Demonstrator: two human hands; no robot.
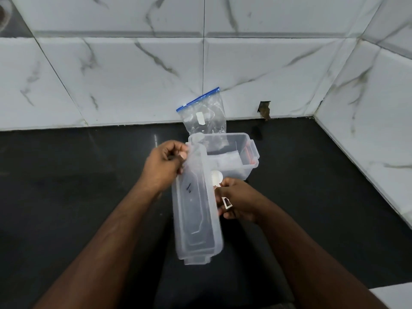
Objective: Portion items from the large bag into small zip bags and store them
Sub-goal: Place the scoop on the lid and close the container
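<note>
Clear plastic fills the middle of my view: I hold the lid (197, 210) of a box tilted on edge above the black counter (78, 175), its long side running away from me. My left hand (163, 162) reaches in from the lower left with the fingers curled, pinching the lid's far upper corner. My right hand (238, 200) comes in from the lower right, just beside the lid's right edge, its fingers curled round a small white piece (226, 201); I cannot tell what the piece is.

Just behind the lid the box (231, 152) stands open on the counter. Inside it lie small clear bags (225, 158), and something reddish (249, 155) sits against its right wall. A round white thing (216, 177) shows at the box's near side, close above my right hand.

Behind the box, the large zip bag (206, 113) with a blue seal leans against the marbled white wall tiles (122, 74). What is inside it is hard to make out.
</note>
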